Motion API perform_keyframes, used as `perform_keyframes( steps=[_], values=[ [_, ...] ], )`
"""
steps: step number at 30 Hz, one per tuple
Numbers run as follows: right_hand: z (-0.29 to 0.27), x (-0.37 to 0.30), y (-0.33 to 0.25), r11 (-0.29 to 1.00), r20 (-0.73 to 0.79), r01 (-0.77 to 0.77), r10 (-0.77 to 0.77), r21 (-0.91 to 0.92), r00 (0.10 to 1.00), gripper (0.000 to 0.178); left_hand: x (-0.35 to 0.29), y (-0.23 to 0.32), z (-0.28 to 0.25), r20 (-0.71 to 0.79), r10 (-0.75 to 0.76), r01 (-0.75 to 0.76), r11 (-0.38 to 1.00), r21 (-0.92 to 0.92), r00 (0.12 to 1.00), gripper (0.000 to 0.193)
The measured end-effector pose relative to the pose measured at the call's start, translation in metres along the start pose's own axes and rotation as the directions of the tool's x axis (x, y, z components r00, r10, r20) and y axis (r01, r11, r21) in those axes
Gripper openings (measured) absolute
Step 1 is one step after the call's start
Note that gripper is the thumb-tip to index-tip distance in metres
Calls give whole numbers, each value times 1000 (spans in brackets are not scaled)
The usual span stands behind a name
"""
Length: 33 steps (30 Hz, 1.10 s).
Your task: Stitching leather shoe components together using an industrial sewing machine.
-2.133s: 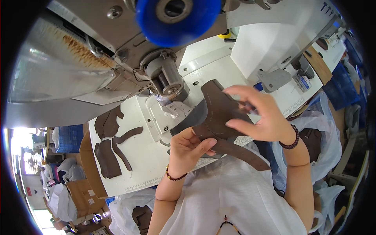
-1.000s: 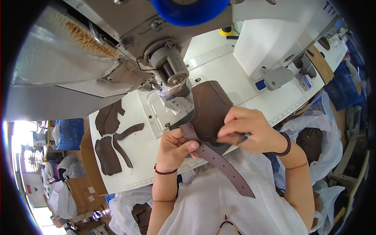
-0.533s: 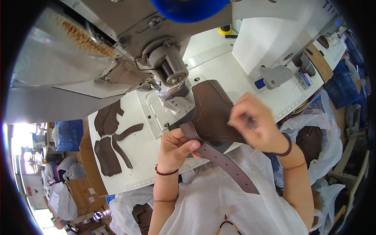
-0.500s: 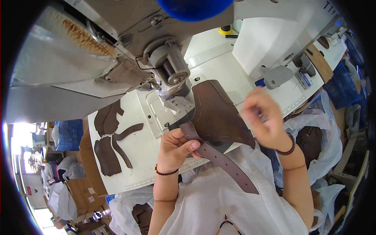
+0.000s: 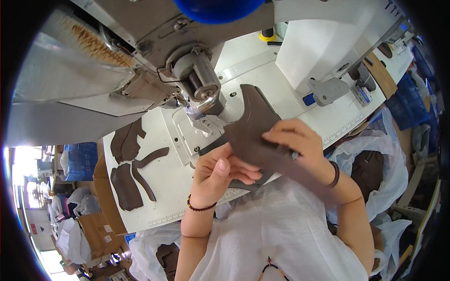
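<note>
Brown piece (image 5: 253, 122) is rested against left hand (image 5: 210, 175) — fingers slack, apparently for support — while right hand's (image 5: 302, 145) grip can't be told.

white table (image 5: 159, 133) | left: notched brown piece (image 5: 125, 145), squarish brown piece (image 5: 126, 188), curved brown strip (image 5: 137, 172) | right: small box (image 5: 363, 95)

Right fingers (image 5: 287, 137) over brown leather piece (image 5: 253, 122)

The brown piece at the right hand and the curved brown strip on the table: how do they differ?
The brown piece has a broad body; the curved strip is narrow throughout. The brown piece is at the right hand, while the curved strip lies on the white table. Both are dark brown.
</note>
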State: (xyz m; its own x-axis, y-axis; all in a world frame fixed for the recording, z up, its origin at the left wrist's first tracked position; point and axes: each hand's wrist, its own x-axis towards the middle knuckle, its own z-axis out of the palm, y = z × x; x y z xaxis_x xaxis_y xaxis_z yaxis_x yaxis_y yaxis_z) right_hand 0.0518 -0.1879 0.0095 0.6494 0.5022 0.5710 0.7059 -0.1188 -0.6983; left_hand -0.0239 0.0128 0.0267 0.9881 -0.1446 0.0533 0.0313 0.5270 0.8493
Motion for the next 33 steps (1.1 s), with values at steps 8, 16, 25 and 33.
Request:
perform_keyframes(
  steps=[8, 16, 25, 33],
  values=[
    [-3, 15, 13, 492, -11, -538, 745, 685, 667, 19, 42, -18, 11, 28, 453, -345, 636, 690, 891, 26],
    [0, 19, 6, 369, 46, -448, 729, 814, 683, 20, 79, -37, 20, 29, 620, -458, 546, 702, 784, 14],
    [14, 13, -3, 509, -73, -373, 659, 776, 748, 16, 75, -49, 34, -113, 692, -467, 589, 659, 713, 12],
    [24, 14, -5, 824, -319, -209, 420, 527, 849, 16, 73, -53, 35, -86, 752, -460, 484, 745, 653, 9]
  ],
)
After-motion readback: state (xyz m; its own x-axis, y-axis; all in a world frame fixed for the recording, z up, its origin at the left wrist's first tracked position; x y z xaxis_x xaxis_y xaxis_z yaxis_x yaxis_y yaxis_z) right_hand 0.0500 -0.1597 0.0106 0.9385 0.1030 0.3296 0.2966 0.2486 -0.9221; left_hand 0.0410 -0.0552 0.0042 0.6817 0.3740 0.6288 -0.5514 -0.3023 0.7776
